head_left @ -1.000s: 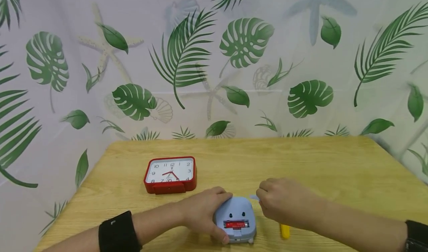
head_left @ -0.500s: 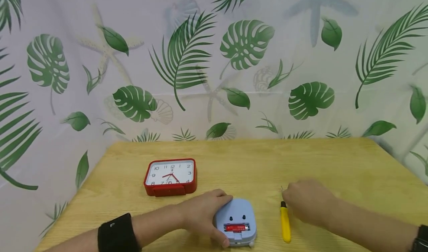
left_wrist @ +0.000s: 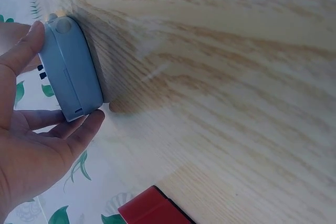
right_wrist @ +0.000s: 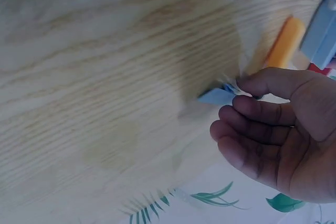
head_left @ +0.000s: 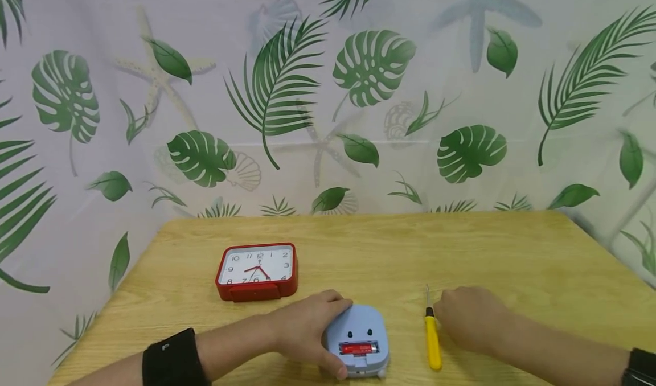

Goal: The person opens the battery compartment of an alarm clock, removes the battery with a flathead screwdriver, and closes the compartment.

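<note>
My left hand [head_left: 306, 326] holds a small light blue alarm clock [head_left: 361, 322] lying back up on the table. Thumb and fingers grip its sides, as the left wrist view also shows on the clock's casing [left_wrist: 71, 72]. Two black knobs stand on its back, above an uncovered compartment with a red battery [head_left: 359, 348] in it. Close over the table to the right, my right hand [head_left: 474, 319] pinches a small light blue battery cover [right_wrist: 218, 96] between thumb and forefinger; its other fingers are curled. A yellow-handled screwdriver [head_left: 433, 343] lies just left of that hand.
A red alarm clock [head_left: 257, 271] lies face up behind my left hand. The wooden table [head_left: 379, 249] reaches back to a leaf-printed cloth [head_left: 302, 169]. Black bands [head_left: 175, 357] are on both wrists.
My right hand has moved right, away from the blue clock, with the battery cover, and the screwdriver it partly hid is now in full view. The left hand keeps its grip.
</note>
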Demonstrator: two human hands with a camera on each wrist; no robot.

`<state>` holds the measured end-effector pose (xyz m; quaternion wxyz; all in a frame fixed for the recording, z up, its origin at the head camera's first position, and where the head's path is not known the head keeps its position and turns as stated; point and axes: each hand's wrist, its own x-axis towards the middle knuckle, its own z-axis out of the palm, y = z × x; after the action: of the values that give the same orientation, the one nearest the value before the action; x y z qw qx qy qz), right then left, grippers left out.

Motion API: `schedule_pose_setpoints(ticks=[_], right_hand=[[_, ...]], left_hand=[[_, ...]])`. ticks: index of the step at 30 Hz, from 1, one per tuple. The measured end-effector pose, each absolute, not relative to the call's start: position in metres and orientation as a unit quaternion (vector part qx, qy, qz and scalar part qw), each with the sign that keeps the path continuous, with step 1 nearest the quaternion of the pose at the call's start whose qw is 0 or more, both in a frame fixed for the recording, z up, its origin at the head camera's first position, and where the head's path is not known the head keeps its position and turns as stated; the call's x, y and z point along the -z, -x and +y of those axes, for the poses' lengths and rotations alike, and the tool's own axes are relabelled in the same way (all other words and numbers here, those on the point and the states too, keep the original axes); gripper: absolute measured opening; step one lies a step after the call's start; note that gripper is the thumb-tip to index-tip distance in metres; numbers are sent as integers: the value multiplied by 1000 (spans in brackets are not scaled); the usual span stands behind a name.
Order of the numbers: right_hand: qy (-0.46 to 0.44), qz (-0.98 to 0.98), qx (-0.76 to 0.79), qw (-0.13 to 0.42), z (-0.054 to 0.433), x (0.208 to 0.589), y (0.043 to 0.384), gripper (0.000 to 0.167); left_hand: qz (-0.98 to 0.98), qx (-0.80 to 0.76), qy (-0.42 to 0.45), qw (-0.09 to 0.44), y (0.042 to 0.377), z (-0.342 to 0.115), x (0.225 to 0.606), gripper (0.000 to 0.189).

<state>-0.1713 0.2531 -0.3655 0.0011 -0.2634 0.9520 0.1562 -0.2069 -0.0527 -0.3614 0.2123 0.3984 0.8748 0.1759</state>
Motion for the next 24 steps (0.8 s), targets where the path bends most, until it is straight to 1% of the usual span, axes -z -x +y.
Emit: schedule_pose_setpoints(ticks=[2,3,5,9,12,15,18,20,24], right_hand=[[285,946,-151,-21,250,361,173,17],[305,940,-149,-30,249,358,173,16],[363,922,-132,-35,246,354,174,20],[492,864,-105,-7,238,354,172,27],[548,830,-108,-12,234,359,168,23],[579,802,-131,-67,232,362,167,27],[590,789,-127,-114,228,358,170,29],[594,786,-97,-146,226,351,172,32],[586,790,29,-178,220,333,176,37]], left_hand=[[875,-174,-398,214,207,-54,360,95],[875,-175,-398,215,208,-54,359,95],[875,-175,-397,215,208,-54,358,94],[874,-175,-399,214,207,-55,359,94],[872,-175,-406,210,206,-55,363,94],[871,-175,-409,209,206,-56,364,94],[872,-176,-405,213,207,-57,364,93],[873,-178,-401,215,208,-56,363,94],[876,-174,-397,210,208,-55,361,96]])
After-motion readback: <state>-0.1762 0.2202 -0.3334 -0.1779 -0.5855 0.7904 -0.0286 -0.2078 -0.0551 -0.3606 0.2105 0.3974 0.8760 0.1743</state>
